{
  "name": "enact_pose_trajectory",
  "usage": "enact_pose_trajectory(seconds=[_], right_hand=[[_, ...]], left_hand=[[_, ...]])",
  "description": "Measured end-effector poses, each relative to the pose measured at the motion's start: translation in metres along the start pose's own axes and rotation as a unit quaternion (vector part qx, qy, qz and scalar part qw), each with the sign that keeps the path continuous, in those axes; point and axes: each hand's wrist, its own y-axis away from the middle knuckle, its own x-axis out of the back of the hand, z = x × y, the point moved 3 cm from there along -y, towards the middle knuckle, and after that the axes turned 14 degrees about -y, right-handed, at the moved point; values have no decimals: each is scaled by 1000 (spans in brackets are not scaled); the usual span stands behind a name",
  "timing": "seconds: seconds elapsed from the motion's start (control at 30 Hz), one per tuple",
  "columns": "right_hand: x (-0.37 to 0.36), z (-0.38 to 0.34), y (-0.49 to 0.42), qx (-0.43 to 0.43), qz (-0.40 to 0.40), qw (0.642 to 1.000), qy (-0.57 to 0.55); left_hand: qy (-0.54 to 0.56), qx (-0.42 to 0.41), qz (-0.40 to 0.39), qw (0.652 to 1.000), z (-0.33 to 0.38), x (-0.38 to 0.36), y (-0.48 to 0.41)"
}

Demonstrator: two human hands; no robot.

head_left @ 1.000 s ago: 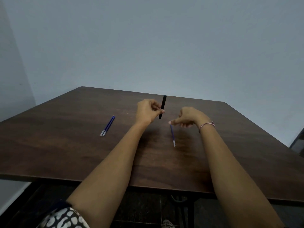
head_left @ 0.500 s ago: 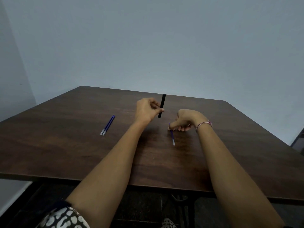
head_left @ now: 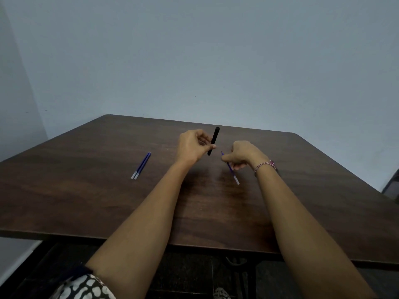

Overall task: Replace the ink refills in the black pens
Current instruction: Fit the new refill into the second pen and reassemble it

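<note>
Spare refills [head_left: 141,166]: two blue ones, side by side, flat on the desk [head_left: 86,201], well left of the action and untouched.
Left hand [head_left: 192,146]: fingers curled, thumb and fingertips pinching the black pen [head_left: 214,139] on its lower half. Same grip as a second ago, nothing moving there.
Black pen: held nearly upright above the desk, top leaning a touch right, sitting between the two hands.
Right hand [head_left: 244,155]: here's the change! A second ago it hovered over a refill, then it dropped onto it, and now it's curled round it, thumb and fingers pinching.
Blue refill [head_left: 232,172]: no longer flat. It's tilted, dark tip poking out above the thumb toward the pen, pale end trailing low. Whether that end touches the desk, can't tell.
What it means: the pick-up looks done, so insertion should be next, tip into the barrel. Which end of the pen is open isn't visible.
Watch for: a thin refill and a narrow opening, so the tip needs lining up with the barrel.
</note>
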Motion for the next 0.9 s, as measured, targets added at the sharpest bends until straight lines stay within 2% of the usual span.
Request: enact_pose_trajectory(seconds=[0.13,0.23,0.33,0.5,0.63,0.9], right_hand=[[8,-2,0,51,82,995,-16],[15,-5,2,104,141,981,-87],[20,-7,5,140,203,948,-202],[32,-14,14,216,294,864,-346],[36,-21,21,286,323,814,-389],[37,-27,30,339,352,772,-407]], left_hand=[[4,-2,-1,1000,-2,0,0],[4,-2,3,1000,-2,0,0],[-4,-4,5,1000,-3,-1,-1],[-21,-14,11,1000,-5,-3,-2],[-29,-19,16,999,-6,-4,-3],[-43,-16,8,999,-9,-4,-4]])
